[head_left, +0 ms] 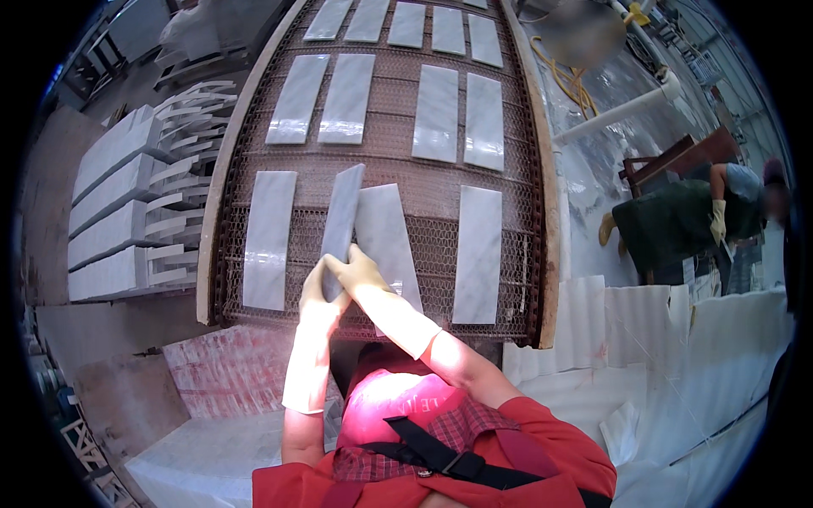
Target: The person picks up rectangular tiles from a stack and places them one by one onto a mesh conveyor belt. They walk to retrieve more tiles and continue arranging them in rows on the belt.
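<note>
My left hand [322, 298] and my right hand [357, 273], both in cream rubber gloves, are closed around the near end of a white-grey marble tile [343, 212]. This tile is tilted up off the mesh conveyor belt [432, 220], one long edge raised. Just right of it, a second marble tile [385, 224] lies askew, partly covered by my right hand and forearm. Farther left rests a third tile [269, 241], and on the right another tile [478, 254], both flat on the belt. My left fingertips are mostly hidden behind the held tile.
More tiles [345, 97] lie in rows farther up the belt, between raised side rails [542, 254]. Strapped stacks of white slabs [114, 216] stand at left. White corrugated sheeting [644, 364] is at lower right. Another person's gloved hand [718, 222] shows at far right.
</note>
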